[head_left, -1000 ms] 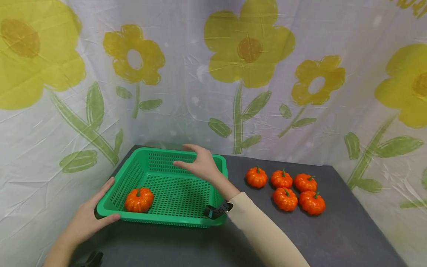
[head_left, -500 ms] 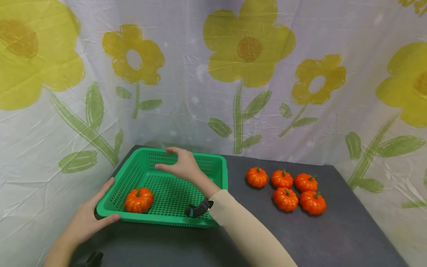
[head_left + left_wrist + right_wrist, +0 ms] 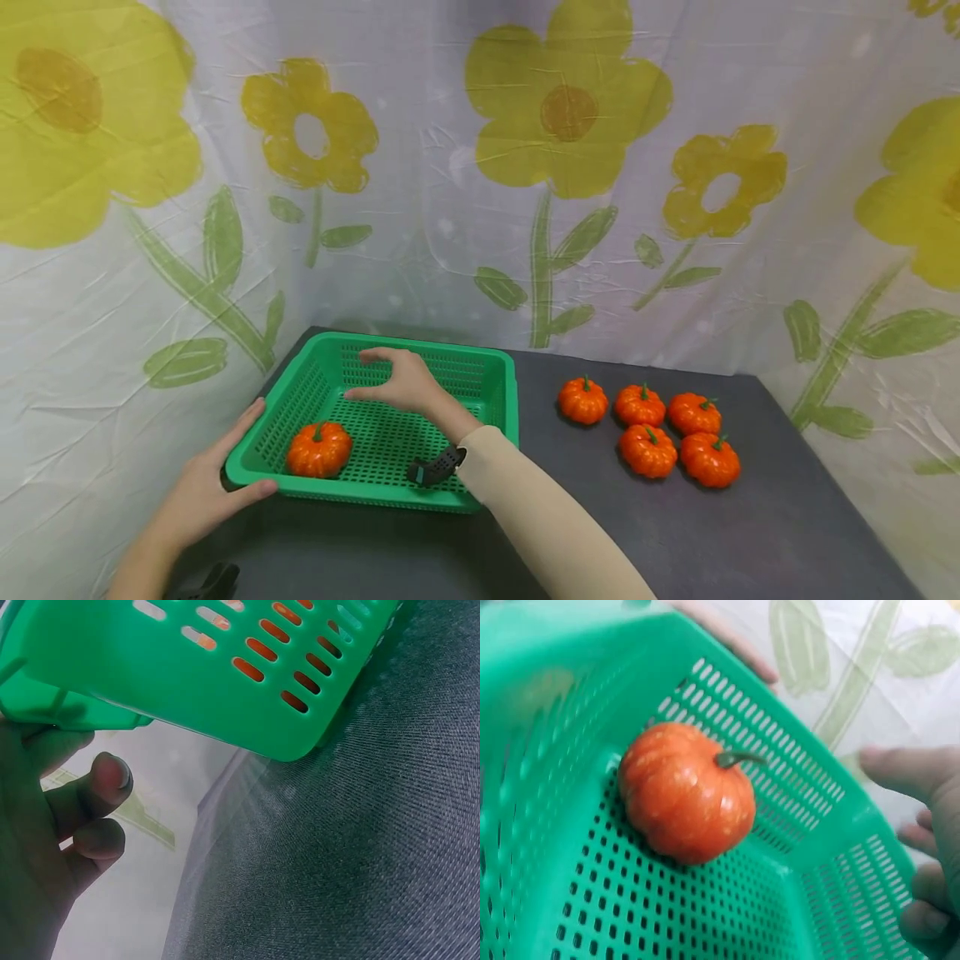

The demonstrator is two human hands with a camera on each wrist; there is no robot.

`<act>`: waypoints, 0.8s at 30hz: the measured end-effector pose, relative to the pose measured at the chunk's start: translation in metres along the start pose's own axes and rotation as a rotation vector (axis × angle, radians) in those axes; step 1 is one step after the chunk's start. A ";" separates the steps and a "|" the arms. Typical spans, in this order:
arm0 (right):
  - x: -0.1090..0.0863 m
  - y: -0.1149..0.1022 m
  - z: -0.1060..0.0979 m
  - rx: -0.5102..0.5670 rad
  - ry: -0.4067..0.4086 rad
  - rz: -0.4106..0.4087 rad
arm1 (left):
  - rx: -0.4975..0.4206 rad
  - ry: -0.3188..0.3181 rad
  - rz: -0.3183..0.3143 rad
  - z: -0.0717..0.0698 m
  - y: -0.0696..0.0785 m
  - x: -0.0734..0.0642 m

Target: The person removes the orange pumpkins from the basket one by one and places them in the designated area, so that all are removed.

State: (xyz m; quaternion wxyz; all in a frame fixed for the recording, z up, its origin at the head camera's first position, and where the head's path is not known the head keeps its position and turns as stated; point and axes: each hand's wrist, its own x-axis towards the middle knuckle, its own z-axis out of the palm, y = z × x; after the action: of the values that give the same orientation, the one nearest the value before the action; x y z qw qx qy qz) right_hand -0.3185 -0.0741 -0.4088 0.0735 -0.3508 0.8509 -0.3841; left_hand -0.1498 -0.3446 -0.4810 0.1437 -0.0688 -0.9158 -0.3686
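A green plastic basket (image 3: 375,497) with slotted walls stands on the dark table. One small orange pumpkin (image 3: 319,450) with a green stem lies inside it at the near left corner; the right wrist view shows the same pumpkin (image 3: 686,795) on the slotted floor. My left hand (image 3: 197,500) grips the near left corner of the basket, thumb along the front rim and fingers along the left side. In the left wrist view, fingertips (image 3: 110,774) bend below the rim. Over the basket's middle hovers my right hand (image 3: 405,382), thumb and fingers spread apart with nothing between them.
Several more orange pumpkins (image 3: 647,451) sit in a loose group on the dark table (image 3: 600,517), right of the basket. A white curtain (image 3: 420,250) printed with yellow flowers hangs behind and along both sides. A dark strap (image 3: 437,467) circles the right wrist.
My right hand has moved left and slightly lower over the basket, its fingers still spread. The left hand, the basket and the pumpkins hold their places; the head view has shifted a little.
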 end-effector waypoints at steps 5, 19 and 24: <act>0.002 0.006 0.005 -0.057 -0.211 -0.098 | -0.022 0.006 0.011 0.000 0.001 0.001; 0.008 0.021 0.023 -0.141 -0.501 -0.103 | -0.050 0.019 0.024 0.000 0.000 -0.001; 0.011 0.023 0.028 -0.151 -0.508 -0.101 | -0.006 0.017 0.018 0.000 -0.002 -0.002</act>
State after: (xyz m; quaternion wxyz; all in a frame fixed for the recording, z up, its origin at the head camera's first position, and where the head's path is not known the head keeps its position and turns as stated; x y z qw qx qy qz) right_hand -0.3282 -0.0881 -0.4433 0.2388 -0.4826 0.8128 -0.2223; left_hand -0.1483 -0.3455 -0.4830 0.1546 -0.0746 -0.9127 -0.3708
